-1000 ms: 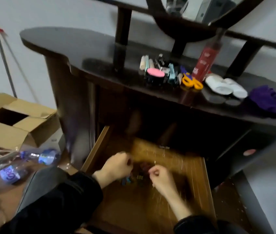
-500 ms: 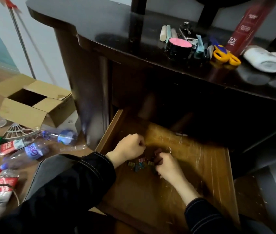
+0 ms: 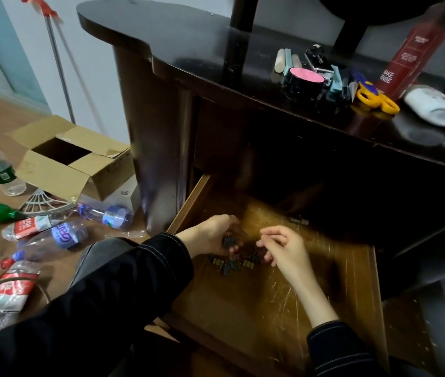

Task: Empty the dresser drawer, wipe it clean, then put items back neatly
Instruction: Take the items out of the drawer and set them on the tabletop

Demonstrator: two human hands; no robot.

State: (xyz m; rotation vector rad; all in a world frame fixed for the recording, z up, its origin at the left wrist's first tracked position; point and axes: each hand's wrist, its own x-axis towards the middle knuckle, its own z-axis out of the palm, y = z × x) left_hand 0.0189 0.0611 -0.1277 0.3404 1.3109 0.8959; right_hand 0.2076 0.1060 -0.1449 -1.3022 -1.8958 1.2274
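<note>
In the drawer [image 3: 243,308], cups binder clips [image 3: 232,263] in curled left hand [image 3: 210,235]; curls right hand [image 3: 284,248] over the pile, grip unclear. Risks spilling from an overfull palm.

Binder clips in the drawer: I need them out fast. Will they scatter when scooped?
Likely light and rigid: the small clips lie loose, clustered. They may skid on the glossy drawer floor; the left hand holds some.
</note>
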